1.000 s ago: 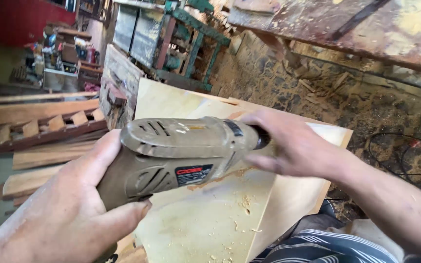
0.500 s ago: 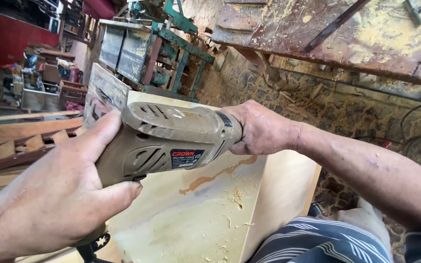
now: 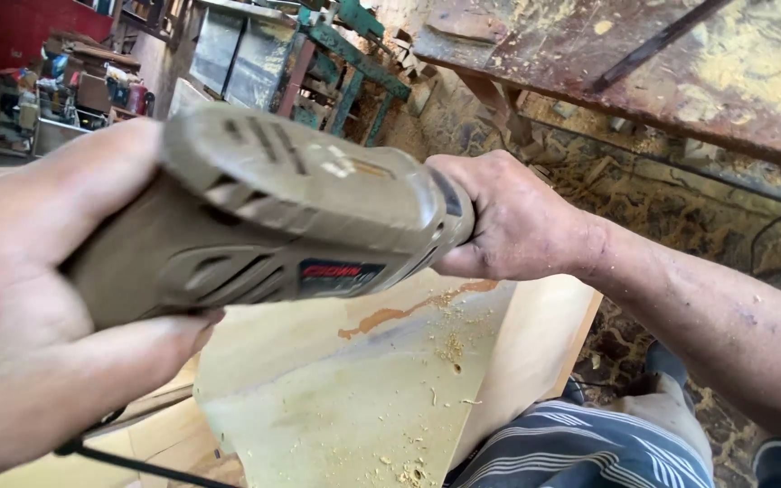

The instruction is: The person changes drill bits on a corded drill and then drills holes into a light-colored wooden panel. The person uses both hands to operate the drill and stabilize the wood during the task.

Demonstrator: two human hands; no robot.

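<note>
The left hand [image 3: 38, 307] fills the frame from 7 to 10 o'clock, its grip wrapped tight round the rear body of a dusty grey-brown plastic electric drill [image 3: 273, 217] with cooling slots and a small dark label on its side. The thumb lies under the housing and the palm presses against its back. The right hand [image 3: 508, 217], just right of centre at about 2 o'clock, has its grip clenched over the drill's front end, so the chuck and bit are hidden. The drill lies nearly level across the middle of the view, above a pale yellowish plywood panel [image 3: 363, 398]. That panel spreads from the centre towards 6 o'clock and carries a reddish-brown stain, scattered wood chips and a small hole near its middle. A thin black cord [image 3: 137, 461] runs at 7 o'clock beneath the left hand. Striped dark cloth [image 3: 589, 452] shows at 5 o'clock. A worn, rust-stained wooden desk [image 3: 680, 63] crosses 1 o'clock, with a sawdust-covered floor [image 3: 644, 199] under it. A green metal frame [image 3: 354, 54] stands at 12 o'clock.
</note>
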